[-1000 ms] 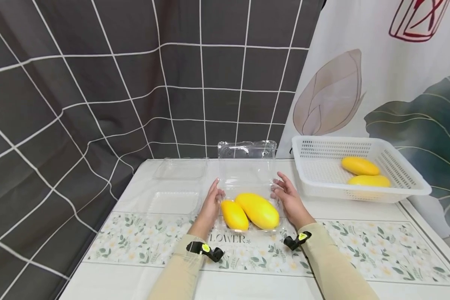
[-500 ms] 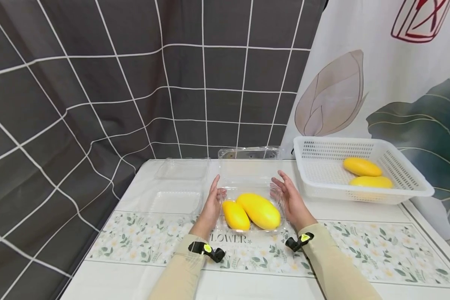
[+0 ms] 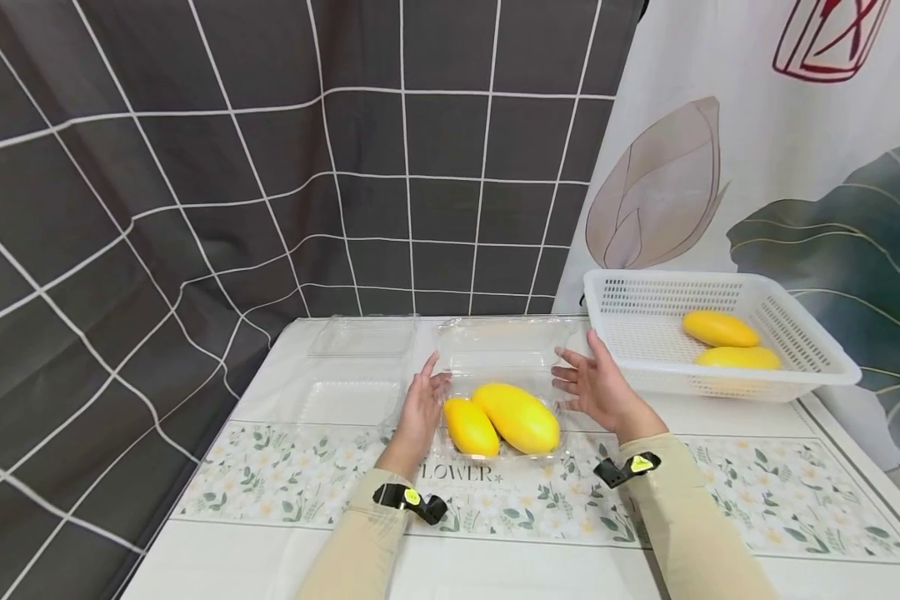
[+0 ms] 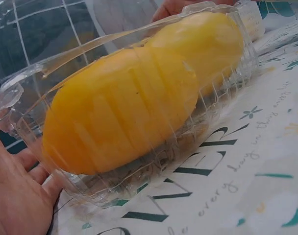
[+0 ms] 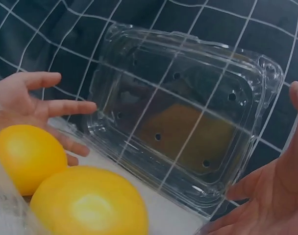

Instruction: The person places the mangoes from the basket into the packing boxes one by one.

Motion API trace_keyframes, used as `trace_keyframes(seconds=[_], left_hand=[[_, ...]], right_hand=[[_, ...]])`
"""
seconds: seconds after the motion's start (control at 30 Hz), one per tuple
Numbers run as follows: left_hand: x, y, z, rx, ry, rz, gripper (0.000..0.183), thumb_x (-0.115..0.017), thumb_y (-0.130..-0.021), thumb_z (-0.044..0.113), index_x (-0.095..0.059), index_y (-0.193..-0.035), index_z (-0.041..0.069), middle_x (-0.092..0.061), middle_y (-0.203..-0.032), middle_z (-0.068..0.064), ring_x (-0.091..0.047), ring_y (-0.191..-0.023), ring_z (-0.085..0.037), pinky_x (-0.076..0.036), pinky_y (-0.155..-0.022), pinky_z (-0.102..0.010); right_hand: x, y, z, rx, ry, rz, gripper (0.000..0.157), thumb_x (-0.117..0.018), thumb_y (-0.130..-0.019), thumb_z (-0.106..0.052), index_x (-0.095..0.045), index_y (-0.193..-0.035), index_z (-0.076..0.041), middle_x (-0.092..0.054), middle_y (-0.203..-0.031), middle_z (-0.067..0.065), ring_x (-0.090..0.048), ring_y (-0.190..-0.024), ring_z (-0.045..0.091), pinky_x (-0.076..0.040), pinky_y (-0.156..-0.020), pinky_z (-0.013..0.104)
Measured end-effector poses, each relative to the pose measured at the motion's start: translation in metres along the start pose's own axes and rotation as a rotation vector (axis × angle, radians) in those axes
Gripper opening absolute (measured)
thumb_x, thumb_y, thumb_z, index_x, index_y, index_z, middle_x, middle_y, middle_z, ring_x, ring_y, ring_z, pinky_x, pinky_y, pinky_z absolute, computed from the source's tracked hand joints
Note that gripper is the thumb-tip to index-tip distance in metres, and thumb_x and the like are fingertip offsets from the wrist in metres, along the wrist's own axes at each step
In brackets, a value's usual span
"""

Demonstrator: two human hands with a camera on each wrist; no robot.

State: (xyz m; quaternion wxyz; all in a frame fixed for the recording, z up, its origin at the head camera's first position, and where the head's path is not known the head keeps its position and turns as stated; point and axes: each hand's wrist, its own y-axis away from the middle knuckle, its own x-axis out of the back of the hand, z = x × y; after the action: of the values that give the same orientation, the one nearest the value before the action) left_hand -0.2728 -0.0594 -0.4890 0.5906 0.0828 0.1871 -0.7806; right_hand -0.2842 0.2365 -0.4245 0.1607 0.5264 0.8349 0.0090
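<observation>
Appears to be between filling and closing, with a clear box set on the table in the lower centre of the head frame. Holds a small yellow fruit at its left and a large yellow fruit at its right, lying side by side. Has the lid hinged at the far side and leaning back, not yet over the load.

Rests the left hand just beside the box's left end, fingers loose and gripping nothing. Spreads the right hand wide at the right edge, near the lid's hinge corner, likewise with nothing held. Cannot tell from these views whether fingertips touch the plastic on either side.

Probably calls next for bringing the lid forward: reaching fingertips behind its far edge, swinging it over both fruits, then pressing the rims together evenly. Might snag on the large fruit, judging by how high it sits against the wall in the left wrist view, so may need settling deeper first.

Looks full enough with 2 inside. Leaves an upper fruit and a lower fruit in the white basket at right of the frame, perhaps meant for a second clear box, faint at centre left.
</observation>
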Motion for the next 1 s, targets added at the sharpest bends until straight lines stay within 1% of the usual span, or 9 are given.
trace_keyframes(seconds=[0.1, 0.27, 0.43, 0.53, 0.63, 0.73, 0.87, 0.97, 1.0], left_hand=[[0.001, 0.003, 0.002, 0.000, 0.011, -0.031, 0.051, -0.007, -0.099, 0.041, -0.018, -0.147, 0.025, -0.025, -0.141, -0.024, -0.015, -0.135, -0.036, 0.003, -0.109, -0.051], [0.002, 0.005, 0.003, 0.034, 0.030, -0.026, 0.055, -0.003, -0.099, 0.042, -0.016, -0.148, 0.021, -0.022, -0.147, -0.019, -0.013, -0.137, -0.029, 0.004, -0.109, -0.050], [-0.001, 0.005, 0.011, 0.147, 0.018, 0.068, 0.066, -0.008, -0.094, 0.059, -0.016, -0.147, 0.022, -0.022, -0.149, -0.015, -0.010, -0.138, -0.026, 0.004, -0.110, -0.048], [-0.008, 0.004, 0.021, 0.226, -0.009, 0.138, 0.075, -0.014, -0.088, 0.068, -0.017, -0.147, 0.022, -0.023, -0.148, -0.014, -0.008, -0.138, -0.027, 0.002, -0.110, -0.046], [-0.013, 0.002, 0.028, 0.296, -0.044, 0.171, 0.083, -0.021, -0.084, 0.073, -0.014, -0.148, 0.020, -0.021, -0.149, -0.014, -0.008, -0.138, -0.026, -0.001, -0.111, -0.045], [-0.017, 0.001, 0.033, 0.353, -0.099, 0.182, 0.088, -0.030, -0.082, 0.073, -0.009, -0.148, 0.019, -0.017, -0.151, -0.013, -0.007, -0.138, -0.027, -0.004, -0.111, -0.044], [-0.020, 0.001, 0.034, 0.388, -0.134, 0.179, 0.089, -0.038, -0.083, 0.068, -0.007, -0.148, 0.015, -0.013, -0.152, -0.011, -0.007, -0.138, -0.029, -0.006, -0.111, -0.044], [-0.022, 0.001, 0.032, 0.384, -0.131, 0.187, 0.084, -0.037, -0.086, 0.064, -0.012, -0.148, 0.014, -0.012, -0.152, -0.009, -0.010, -0.138, -0.031, -0.006, -0.111, -0.045], [-0.022, 0.001, 0.031, 0.383, -0.131, 0.191, 0.079, -0.035, -0.087, 0.063, -0.013, -0.148, 0.018, -0.012, -0.152, -0.008, -0.010, -0.138, -0.031, -0.005, -0.111, -0.046]], right_hand=[[-0.001, 0.002, -0.003, -0.034, 0.023, -0.020, 0.092, -0.013, -0.084, -0.074, 0.008, -0.147, -0.011, 0.006, -0.149, 0.026, 0.002, -0.135, 0.044, -0.008, -0.103, 0.063], [0.001, 0.004, -0.002, -0.082, 0.061, -0.050, 0.085, -0.013, -0.088, -0.068, 0.010, -0.146, -0.011, 0.009, -0.149, 0.026, -0.001, -0.133, 0.048, -0.012, -0.103, 0.063], [0.004, 0.004, 0.000, -0.076, 0.103, -0.090, 0.079, -0.020, -0.093, -0.059, 0.008, -0.146, -0.007, 0.007, -0.149, 0.026, -0.008, -0.130, 0.053, -0.029, -0.098, 0.061], [0.007, 0.006, -0.001, -0.054, 0.116, -0.114, 0.073, -0.020, -0.095, -0.052, 0.007, -0.146, -0.006, 0.006, -0.149, 0.026, -0.010, -0.129, 0.054, -0.034, -0.094, 0.061], [0.011, 0.008, 0.000, -0.031, 0.136, -0.144, 0.069, -0.020, -0.097, -0.047, 0.010, -0.146, -0.008, 0.007, -0.148, 0.027, -0.009, -0.129, 0.054, -0.033, -0.094, 0.061], [0.014, 0.009, 0.001, -0.020, 0.167, -0.168, 0.066, -0.025, -0.098, -0.042, 0.009, -0.147, -0.014, 0.007, -0.149, 0.025, -0.009, -0.129, 0.054, -0.033, -0.095, 0.061], [0.016, 0.010, 0.002, -0.016, 0.196, -0.173, 0.064, -0.032, -0.096, -0.039, 0.001, -0.148, -0.020, 0.001, -0.151, 0.021, -0.012, -0.130, 0.052, -0.033, -0.097, 0.059], [0.017, 0.011, 0.003, -0.005, 0.225, -0.174, 0.065, -0.034, -0.095, -0.036, 0.000, -0.149, -0.021, 0.002, -0.151, 0.017, -0.012, -0.131, 0.051, -0.031, -0.099, 0.057], [0.017, 0.011, 0.004, -0.001, 0.238, -0.173, 0.066, -0.036, -0.095, -0.035, 0.001, -0.149, -0.021, 0.004, -0.152, 0.015, -0.012, -0.131, 0.050, -0.030, -0.100, 0.056]])
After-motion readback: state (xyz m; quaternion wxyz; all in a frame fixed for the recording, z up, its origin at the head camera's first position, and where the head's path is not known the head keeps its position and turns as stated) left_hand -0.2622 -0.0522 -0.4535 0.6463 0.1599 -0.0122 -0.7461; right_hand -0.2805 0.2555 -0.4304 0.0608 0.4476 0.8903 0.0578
